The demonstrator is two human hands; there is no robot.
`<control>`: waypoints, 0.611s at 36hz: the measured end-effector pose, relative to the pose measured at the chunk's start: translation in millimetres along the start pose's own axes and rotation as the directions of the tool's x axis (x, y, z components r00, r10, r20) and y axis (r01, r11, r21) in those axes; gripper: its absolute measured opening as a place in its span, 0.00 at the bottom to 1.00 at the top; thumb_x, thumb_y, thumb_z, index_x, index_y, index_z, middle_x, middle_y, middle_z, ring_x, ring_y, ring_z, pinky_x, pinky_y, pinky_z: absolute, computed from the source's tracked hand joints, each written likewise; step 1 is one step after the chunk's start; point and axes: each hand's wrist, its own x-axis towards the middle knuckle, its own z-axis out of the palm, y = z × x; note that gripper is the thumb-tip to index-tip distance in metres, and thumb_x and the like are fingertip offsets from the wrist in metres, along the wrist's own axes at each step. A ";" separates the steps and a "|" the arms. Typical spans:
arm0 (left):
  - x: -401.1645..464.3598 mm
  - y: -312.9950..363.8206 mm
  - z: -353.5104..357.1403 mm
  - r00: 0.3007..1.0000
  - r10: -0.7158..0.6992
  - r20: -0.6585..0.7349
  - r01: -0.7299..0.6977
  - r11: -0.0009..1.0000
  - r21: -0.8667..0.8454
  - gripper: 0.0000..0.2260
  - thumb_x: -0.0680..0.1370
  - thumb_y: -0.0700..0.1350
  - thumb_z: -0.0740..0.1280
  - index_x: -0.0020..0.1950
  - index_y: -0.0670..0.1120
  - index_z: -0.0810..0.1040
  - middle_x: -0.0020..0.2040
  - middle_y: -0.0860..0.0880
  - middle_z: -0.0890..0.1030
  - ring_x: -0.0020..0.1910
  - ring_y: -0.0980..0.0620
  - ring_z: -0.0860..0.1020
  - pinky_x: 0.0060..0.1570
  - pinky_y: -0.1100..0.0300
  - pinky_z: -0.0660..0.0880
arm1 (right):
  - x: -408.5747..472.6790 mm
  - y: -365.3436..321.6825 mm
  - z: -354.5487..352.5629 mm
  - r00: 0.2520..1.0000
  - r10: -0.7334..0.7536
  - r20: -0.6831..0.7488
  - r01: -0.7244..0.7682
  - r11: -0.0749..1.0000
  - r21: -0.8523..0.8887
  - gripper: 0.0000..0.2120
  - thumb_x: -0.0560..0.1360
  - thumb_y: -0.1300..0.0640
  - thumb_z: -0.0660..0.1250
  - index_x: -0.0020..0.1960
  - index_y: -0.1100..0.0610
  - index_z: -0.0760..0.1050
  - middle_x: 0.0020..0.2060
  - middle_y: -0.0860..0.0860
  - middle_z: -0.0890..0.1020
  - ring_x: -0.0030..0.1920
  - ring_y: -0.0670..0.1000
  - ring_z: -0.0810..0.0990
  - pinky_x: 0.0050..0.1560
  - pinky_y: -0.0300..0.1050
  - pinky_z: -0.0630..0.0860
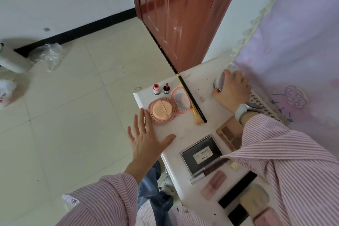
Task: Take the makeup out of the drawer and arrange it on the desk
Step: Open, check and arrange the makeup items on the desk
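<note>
Two hands busy: right hand (232, 91) curls around a small jar (220, 82) at the desk's (176, 130) far edge, left hand (146, 137) lies spread flat at its left edge.

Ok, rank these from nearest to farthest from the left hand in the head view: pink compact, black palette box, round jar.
1. Pink compact: beside the left hand's fingertips, at the desk's corner.
2. Black palette box: to the right of the hand, mid-desk.
3. Round jar: far side, gripped by the right hand.

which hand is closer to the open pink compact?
Left. The left hand lies flat on the desk, fingertips right beside the pink compact. The right hand is farther off, gripping a round jar past the black pencil.
</note>
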 end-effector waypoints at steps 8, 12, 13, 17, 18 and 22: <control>-1.1 -11.5 -11.3 0.997 0.072 -0.014 -0.072 0.997 -0.034 0.53 0.61 0.79 0.45 0.76 0.45 0.51 0.77 0.49 0.50 0.76 0.48 0.47 0.71 0.43 0.42 | -27.7 5.1 -24.2 0.987 -0.006 -0.159 0.102 0.793 0.601 0.33 0.69 0.53 0.70 0.70 0.52 0.60 0.62 0.53 0.66 0.64 0.55 0.64 0.61 0.48 0.65; -6.8 -17.8 -29.9 0.944 0.109 -0.313 -0.186 0.956 -0.228 0.35 0.73 0.69 0.53 0.67 0.43 0.68 0.68 0.42 0.69 0.69 0.45 0.64 0.66 0.41 0.60 | -51.3 0.5 -57.9 0.996 0.069 0.053 -0.076 0.396 0.915 0.22 0.74 0.54 0.66 0.66 0.51 0.65 0.53 0.48 0.74 0.51 0.48 0.76 0.44 0.40 0.76; -8.6 -14.7 -36.1 0.913 0.114 -0.391 -0.235 0.932 -0.277 0.28 0.75 0.63 0.57 0.65 0.44 0.69 0.66 0.41 0.71 0.65 0.47 0.66 0.63 0.43 0.65 | -56.9 -0.1 -64.6 0.994 0.029 0.105 -0.108 0.320 0.941 0.19 0.75 0.54 0.65 0.64 0.52 0.66 0.49 0.47 0.75 0.47 0.48 0.77 0.40 0.39 0.76; -13.4 18.5 -67.4 0.850 0.221 -0.478 -0.440 0.798 -0.413 0.21 0.76 0.56 0.60 0.64 0.45 0.67 0.61 0.49 0.70 0.58 0.49 0.72 0.54 0.53 0.74 | -82.1 -6.6 -80.0 0.954 -0.157 0.255 -0.231 0.157 0.960 0.10 0.76 0.47 0.61 0.54 0.51 0.70 0.43 0.47 0.76 0.42 0.49 0.77 0.45 0.49 0.76; -15.0 29.7 -74.3 0.834 0.284 -0.474 -0.498 0.758 -0.421 0.21 0.77 0.57 0.59 0.65 0.46 0.65 0.61 0.53 0.67 0.58 0.49 0.73 0.53 0.56 0.74 | -88.5 -8.1 -82.2 0.926 -0.247 0.287 -0.239 0.207 0.949 0.14 0.74 0.43 0.61 0.53 0.51 0.72 0.44 0.49 0.77 0.42 0.51 0.77 0.45 0.50 0.76; -24.5 71.0 -89.1 0.779 0.487 -0.395 -0.624 0.663 -0.414 0.29 0.77 0.65 0.50 0.72 0.49 0.57 0.68 0.56 0.62 0.64 0.54 0.68 0.49 0.63 0.72 | -114.1 -23.2 -86.2 0.773 -0.447 0.450 -0.332 0.320 0.887 0.32 0.69 0.31 0.60 0.61 0.55 0.73 0.49 0.60 0.79 0.45 0.60 0.78 0.51 0.55 0.76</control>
